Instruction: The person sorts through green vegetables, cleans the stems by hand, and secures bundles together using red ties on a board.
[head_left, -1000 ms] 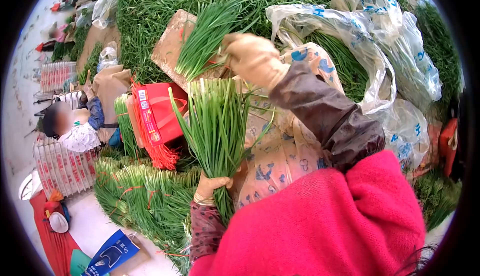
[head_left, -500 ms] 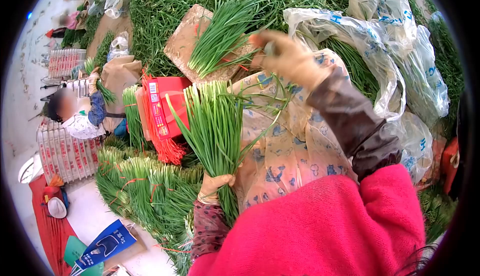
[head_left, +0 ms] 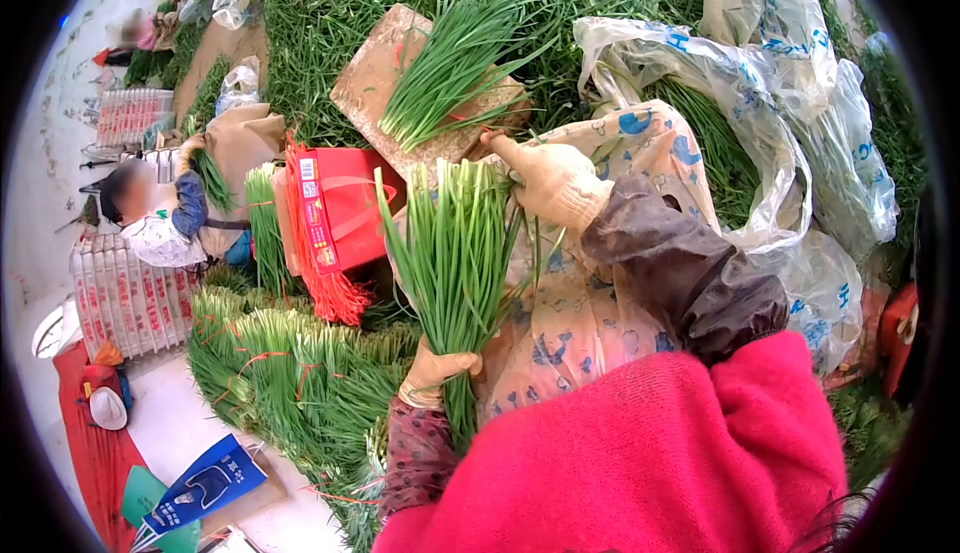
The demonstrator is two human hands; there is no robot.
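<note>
Though slender, straight green stalks (head_left: 450, 253)

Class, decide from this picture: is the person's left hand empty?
No, the left hand is wrapped around a bundle of long green stalks.

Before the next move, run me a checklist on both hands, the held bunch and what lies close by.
1. Left hand closed around the held bunch: ok.
2. Stray leaves tucked in: not ok; a few stick out from the sides.
3. Band around the held bunch: not ok; none shows.
4. Right hand empty: cannot tell; its fingers are partly hidden near the pale stalk ends.
5. Red strands in sight: ok, hanging beside the red box.
6. Loose greens lying on the board: ok.
</note>
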